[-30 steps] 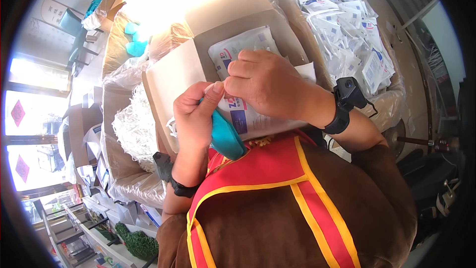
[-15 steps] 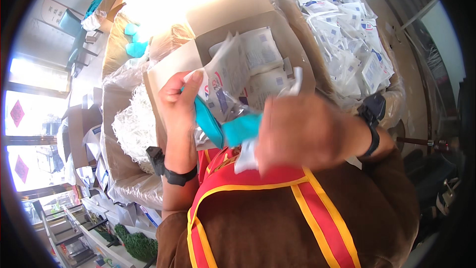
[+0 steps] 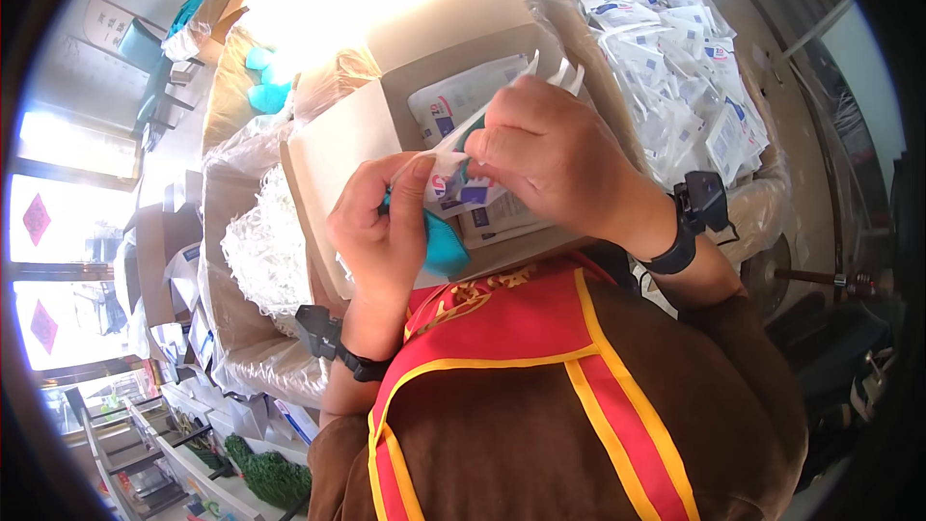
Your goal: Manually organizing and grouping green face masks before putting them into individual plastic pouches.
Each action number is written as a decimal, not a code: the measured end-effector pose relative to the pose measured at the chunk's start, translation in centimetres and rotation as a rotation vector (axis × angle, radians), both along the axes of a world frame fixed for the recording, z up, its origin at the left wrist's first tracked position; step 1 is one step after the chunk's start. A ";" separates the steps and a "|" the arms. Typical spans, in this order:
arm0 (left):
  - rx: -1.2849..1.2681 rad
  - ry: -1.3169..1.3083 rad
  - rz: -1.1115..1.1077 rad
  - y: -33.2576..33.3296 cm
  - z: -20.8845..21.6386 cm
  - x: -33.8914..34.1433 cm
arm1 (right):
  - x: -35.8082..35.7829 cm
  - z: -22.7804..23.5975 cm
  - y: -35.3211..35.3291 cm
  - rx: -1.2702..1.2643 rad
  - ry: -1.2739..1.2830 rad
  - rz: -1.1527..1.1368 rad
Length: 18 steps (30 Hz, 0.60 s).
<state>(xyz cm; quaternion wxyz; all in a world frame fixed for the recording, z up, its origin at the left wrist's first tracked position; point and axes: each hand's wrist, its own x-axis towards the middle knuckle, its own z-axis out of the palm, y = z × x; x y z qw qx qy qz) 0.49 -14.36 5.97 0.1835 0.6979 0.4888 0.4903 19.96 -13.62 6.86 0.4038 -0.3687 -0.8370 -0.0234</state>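
Observation:
My left hand (image 3: 381,222) grips a teal folded item (image 3: 446,241) together with a white sealed packet (image 3: 446,178). My right hand (image 3: 550,150) pinches the top of the same white packet, with white strips (image 3: 564,72) sticking up above its fingers. Both hands meet over an open cardboard box (image 3: 333,150) that holds more flat white packets (image 3: 463,96). Each wrist carries a black band with a small device.
A heap of several white sealed packets (image 3: 680,48) lies to the right in clear plastic. A bag of white shredded material (image 3: 265,246) sits to the left. More teal items (image 3: 265,82) lie further back. Cartons and shelves (image 3: 164,280) stand at far left.
My right hand swung down and away with a packet half a second ago, then came back up to the box. Both hands now hold one packet together.

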 end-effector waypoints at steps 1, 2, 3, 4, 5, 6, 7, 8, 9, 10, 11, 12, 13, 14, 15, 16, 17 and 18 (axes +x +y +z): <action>-0.001 -0.002 -0.003 0.1 -0.1 0.0 | 0.2 0.5 0.1 -0.062 0.024 0.057; 0.057 0.009 -0.058 0.2 -0.1 0.0 | 0.4 0.7 0.2 -0.125 0.047 0.116; 0.119 0.021 -0.113 0.3 -0.1 0.1 | 0.6 0.4 0.6 -0.124 0.046 0.113; 0.120 0.020 -0.115 0.2 -0.1 0.2 | 0.8 -0.3 1.1 -0.255 0.149 0.164; 0.090 0.022 -0.154 0.2 -0.1 0.3 | 0.8 -0.9 1.3 -0.386 0.252 0.217; 0.061 0.025 -0.192 0.2 -0.1 0.4 | 0.7 -1.4 1.4 -0.385 0.251 0.217; 0.063 0.025 -0.191 0.3 -0.1 0.5 | 0.6 -1.9 1.6 -0.373 0.225 0.230; -0.025 0.035 -0.196 0.4 0.1 0.6 | 0.5 -2.1 1.7 -0.360 0.198 0.242; -0.115 0.047 -0.199 0.4 0.2 0.6 | 0.3 -2.1 1.7 -0.361 0.199 0.245; -0.116 0.048 -0.197 0.5 0.0 0.5 | 0.1 -2.1 1.6 -0.288 0.159 0.216; -0.171 -0.009 -0.206 0.6 -0.3 0.2 | -0.1 -2.1 1.6 -0.215 0.119 0.187; -0.227 -0.065 -0.217 0.7 -0.4 0.0 | -0.3 -2.0 1.4 -0.215 0.120 0.186; -0.227 -0.064 -0.219 0.7 -0.4 0.0 | -0.6 -1.9 1.2 -0.151 0.077 0.152; -0.298 -0.150 -0.206 0.7 -0.3 0.0 | -0.8 -1.7 1.0 -0.087 0.034 0.118; -0.369 -0.236 -0.189 0.7 -0.3 -0.1 | -1.0 -1.5 0.9 -0.087 0.034 0.119; -0.368 -0.236 -0.189 0.9 -0.4 -0.3 | -1.2 -1.1 0.8 -0.004 -0.002 0.115; -0.424 -0.374 -0.164 1.2 -0.7 -0.4 | -1.4 -0.8 0.6 0.079 -0.039 0.109; -0.479 -0.513 -0.141 1.5 -0.9 -0.6 | -1.7 -0.5 -0.1 0.079 -0.042 0.107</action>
